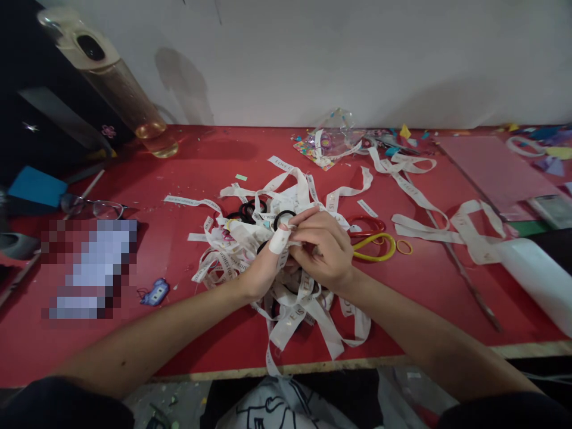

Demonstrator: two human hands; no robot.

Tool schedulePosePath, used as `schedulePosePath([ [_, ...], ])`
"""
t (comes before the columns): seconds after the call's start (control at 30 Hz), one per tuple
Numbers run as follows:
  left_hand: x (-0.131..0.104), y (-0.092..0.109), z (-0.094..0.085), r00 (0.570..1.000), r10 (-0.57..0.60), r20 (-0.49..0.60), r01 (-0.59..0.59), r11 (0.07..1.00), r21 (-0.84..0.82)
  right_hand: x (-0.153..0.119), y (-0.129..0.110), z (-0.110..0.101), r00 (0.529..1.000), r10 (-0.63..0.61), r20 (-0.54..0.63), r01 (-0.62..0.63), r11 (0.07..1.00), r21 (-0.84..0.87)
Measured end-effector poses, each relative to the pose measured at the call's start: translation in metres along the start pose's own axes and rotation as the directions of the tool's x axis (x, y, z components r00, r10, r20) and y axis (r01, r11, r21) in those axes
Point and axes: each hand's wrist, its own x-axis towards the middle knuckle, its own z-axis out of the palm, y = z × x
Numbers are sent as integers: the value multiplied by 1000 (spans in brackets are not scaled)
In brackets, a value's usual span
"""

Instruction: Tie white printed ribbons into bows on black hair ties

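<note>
Both hands meet over a tangled pile of white printed ribbons (290,322) on the red table. A strip of white ribbon wraps around part of my left hand (268,262), whose fingers are mostly hidden behind the ribbon and the other hand. My right hand (324,247) has its fingers closed in a pinch on the white ribbon beside it. A black ring (285,213) shows just behind the hands. More black rings (252,208) lie in the pile to the left, and a yellow band (379,249) lies to the right.
A bottle (129,101) stands at the back left, near glasses (100,208). A purple trinket (156,292) lies at left. Loose ribbons (415,193), a thin stick (469,286) and a white roll (531,280) are at right. A clear packet (333,140) lies near the wall.
</note>
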Motion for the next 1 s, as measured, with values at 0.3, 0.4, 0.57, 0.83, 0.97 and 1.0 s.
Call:
schedulePosePath([
  [0.3,-2,3,2,995,-37,-94,42,998,52,1,-3,-5,993,74,97,-71,997,-30],
  [0.4,-2,9,7,992,-59,-116,58,998,-7,2,-2,-6,989,78,127,-75,997,-26],
  [0.57,-1,16,13,995,-25,-97,14,994,-110,1,2,-7,991,6,132,-3,1000,-26],
  [0.83,2,14,7,999,-2,-49,-3,995,-103,3,3,-11,996,-48,78,41,996,82],
  [0.97,-1,15,9,995,-33,-93,26,997,-71,1,1,-14,999,25,47,-34,980,196],
  [1.0,-2,15,9,995,-42,-88,36,997,-69,-1,2,-16,994,57,94,-73,982,174],
])
